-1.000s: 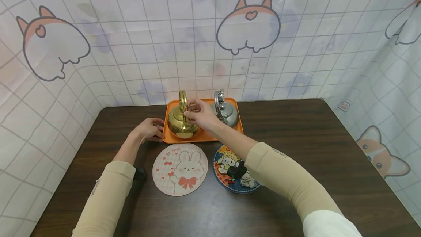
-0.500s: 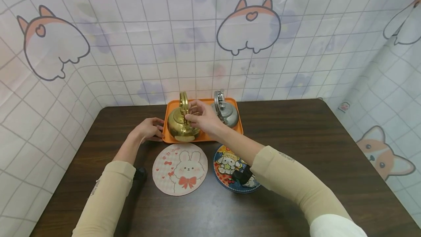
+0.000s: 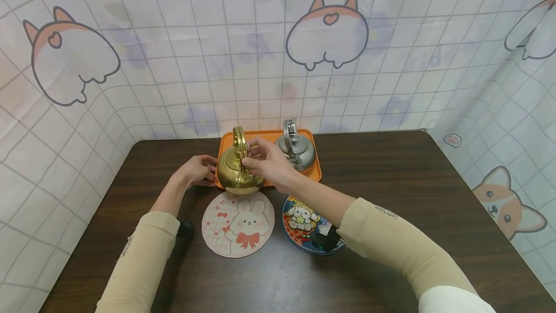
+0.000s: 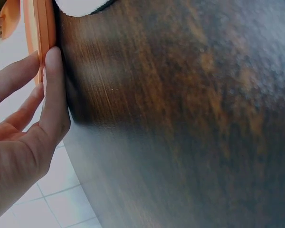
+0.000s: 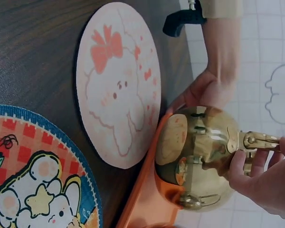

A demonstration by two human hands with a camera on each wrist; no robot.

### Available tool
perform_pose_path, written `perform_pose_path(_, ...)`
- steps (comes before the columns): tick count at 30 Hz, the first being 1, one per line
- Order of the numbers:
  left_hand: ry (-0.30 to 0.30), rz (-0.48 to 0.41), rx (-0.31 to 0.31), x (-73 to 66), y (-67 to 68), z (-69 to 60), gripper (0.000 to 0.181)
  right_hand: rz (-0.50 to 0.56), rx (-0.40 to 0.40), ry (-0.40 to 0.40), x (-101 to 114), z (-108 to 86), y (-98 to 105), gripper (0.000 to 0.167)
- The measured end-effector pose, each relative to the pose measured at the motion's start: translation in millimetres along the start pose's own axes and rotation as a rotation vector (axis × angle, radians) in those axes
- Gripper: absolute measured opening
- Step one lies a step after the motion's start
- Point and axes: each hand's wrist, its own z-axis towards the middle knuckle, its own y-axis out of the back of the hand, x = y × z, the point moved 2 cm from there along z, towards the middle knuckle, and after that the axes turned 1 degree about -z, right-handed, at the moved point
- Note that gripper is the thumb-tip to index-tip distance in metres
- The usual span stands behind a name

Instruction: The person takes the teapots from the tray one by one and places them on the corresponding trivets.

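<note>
My right hand (image 3: 271, 163) grips the upright handle of a shiny gold teapot (image 3: 234, 170). The pot overlaps the front edge of an orange tray (image 3: 278, 134) and appears lifted; the right wrist view shows its round body (image 5: 199, 156) above the tray rim. On the tray's right half stands a silver teapot (image 3: 299, 149). My left hand (image 3: 195, 170) is at the tray's left front corner; in the left wrist view the thumb and a finger (image 4: 16, 76) pinch the orange rim (image 4: 47, 28). The pot's spout is hard to make out.
Nearer on the dark wooden table (image 3: 391, 183) lie a round pink rabbit mat (image 3: 239, 226) and a round blue-edged cartoon mat (image 3: 299, 221), the latter partly under my right forearm. A patterned cloth wall (image 3: 260, 62) stands close behind the tray.
My right hand has drawn the gold teapot slightly toward me and left, over the tray's front edge and the pink mat's far edge. The left hand and silver teapot stay put.
</note>
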Motion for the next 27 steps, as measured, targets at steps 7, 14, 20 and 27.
perform_pose_path(7, 0.002, 0.012, 0.007, -1.8, 1.6, 1.7, 0.069, 0.0, -0.017, -0.006, 6.1, -6.2, -0.9, 0.022)
perform_pose_path(14, 0.002, 0.023, 0.017, -3.8, 3.8, 1.7, 0.066, -0.002, -0.015, 0.001, 8.3, -12.9, -1.4, 0.021)
perform_pose_path(20, -0.009, 0.026, 0.036, -4.8, 6.2, 2.0, 0.066, -0.007, -0.007, 0.001, 10.5, -18.8, -3.0, 0.021)
perform_pose_path(27, -0.048, 0.004, 0.079, -4.5, 10.0, 2.2, 0.064, -0.015, 0.019, -0.009, 13.4, -25.1, -8.6, 0.025)
